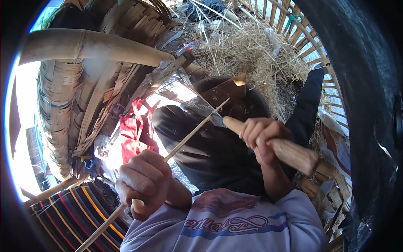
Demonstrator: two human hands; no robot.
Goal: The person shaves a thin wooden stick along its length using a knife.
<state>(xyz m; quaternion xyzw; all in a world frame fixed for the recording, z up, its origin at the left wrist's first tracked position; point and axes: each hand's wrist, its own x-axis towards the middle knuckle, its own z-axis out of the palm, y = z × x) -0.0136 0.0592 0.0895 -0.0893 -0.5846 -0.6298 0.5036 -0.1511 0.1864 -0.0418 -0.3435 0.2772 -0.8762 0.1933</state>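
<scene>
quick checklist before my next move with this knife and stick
1. Left hand closed around the stick: ok
2. Right hand closed around the wooden handle: ok
3. Left fingers away from the blade: ok, they grip lower down the stick
4. Blade touching the stick: cannot tell, they cross near the tip but depth is unclear
5. Trousers well clear of the blade: cannot tell from this single view

The knife handle (294, 155) looks smooth, matt wood; the blade (216, 119), glossy metal; the stick (193, 134), matt bamboo or wood.
</scene>
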